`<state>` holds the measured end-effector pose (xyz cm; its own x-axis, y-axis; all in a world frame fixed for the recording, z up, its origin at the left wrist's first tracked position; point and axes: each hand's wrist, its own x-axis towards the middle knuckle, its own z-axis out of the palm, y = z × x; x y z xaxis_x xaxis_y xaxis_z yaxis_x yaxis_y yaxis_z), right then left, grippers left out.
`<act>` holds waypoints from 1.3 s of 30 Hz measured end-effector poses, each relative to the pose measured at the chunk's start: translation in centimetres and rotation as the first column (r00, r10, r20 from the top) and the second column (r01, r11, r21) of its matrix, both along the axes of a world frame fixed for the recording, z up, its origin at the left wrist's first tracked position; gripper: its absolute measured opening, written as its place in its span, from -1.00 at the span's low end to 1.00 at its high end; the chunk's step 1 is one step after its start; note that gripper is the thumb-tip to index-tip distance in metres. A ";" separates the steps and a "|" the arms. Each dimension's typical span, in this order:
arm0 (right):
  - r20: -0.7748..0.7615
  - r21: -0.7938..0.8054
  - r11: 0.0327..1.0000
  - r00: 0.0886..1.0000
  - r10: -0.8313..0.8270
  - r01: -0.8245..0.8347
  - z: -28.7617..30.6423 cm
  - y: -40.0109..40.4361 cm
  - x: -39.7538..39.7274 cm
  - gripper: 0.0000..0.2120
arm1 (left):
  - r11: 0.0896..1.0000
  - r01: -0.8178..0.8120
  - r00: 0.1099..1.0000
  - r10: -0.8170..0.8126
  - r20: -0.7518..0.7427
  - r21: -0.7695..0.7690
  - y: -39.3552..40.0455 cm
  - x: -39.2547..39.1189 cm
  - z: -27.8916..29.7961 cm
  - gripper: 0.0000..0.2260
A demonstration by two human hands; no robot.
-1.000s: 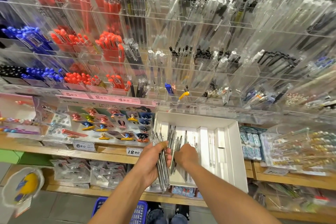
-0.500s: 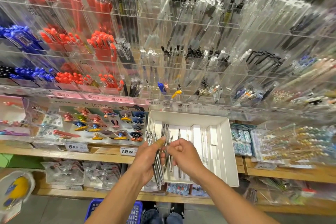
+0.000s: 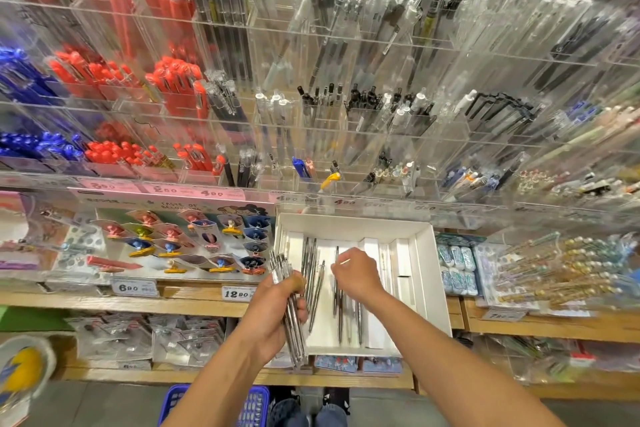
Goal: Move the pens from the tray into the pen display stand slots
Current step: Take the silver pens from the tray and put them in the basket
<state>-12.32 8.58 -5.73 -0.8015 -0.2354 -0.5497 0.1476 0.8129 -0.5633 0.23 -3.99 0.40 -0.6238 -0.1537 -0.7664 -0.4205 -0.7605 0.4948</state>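
Head view: low in the middle of the frame, the left hand [image 3: 277, 308] is wrapped tight round a bunch [image 3: 289, 308] of clear pens. Just right of it, the right hand [image 3: 356, 276] hangs over the white tray [image 3: 429, 274] with its fingers curled down. It may be pinching a pen, but I cannot tell. More pens [image 3: 341, 302] lie loose in the tray. The clear stand [image 3: 311, 135] fills the top of the frame, with many slots. I think picking up is the step now. To do it well, grab one thin pen at a time, line it up with the bunch, and keep all tips pointing the same way.
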 end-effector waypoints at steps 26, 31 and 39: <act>0.355 -0.523 0.844 0.931 0.089 0.119 4.5 1.3 2.9 -0.82 | 0.996 -0.008 1.000 0.008 0.000 -0.093 0.9 -0.1 0.2 -0.63; 0.329 -0.543 0.825 0.943 0.037 0.157 5.8 0.1 5.3 -0.84 | 0.998 0.031 0.999 -0.033 -0.026 -0.057 1.2 0.1 0.5 -0.34; 0.175 -0.062 0.993 0.981 -0.086 0.098 1.4 -0.8 3.9 -0.94 | 0.995 -0.082 0.997 0.082 0.005 0.051 0.5 0.6 0.5 -0.97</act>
<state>-8.37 7.81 -4.31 -0.7162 -0.2078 -0.6662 0.3194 0.7511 -0.5777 0.79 -3.50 0.90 -0.6081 -0.1643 -0.7766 -0.3576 -0.8167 0.4528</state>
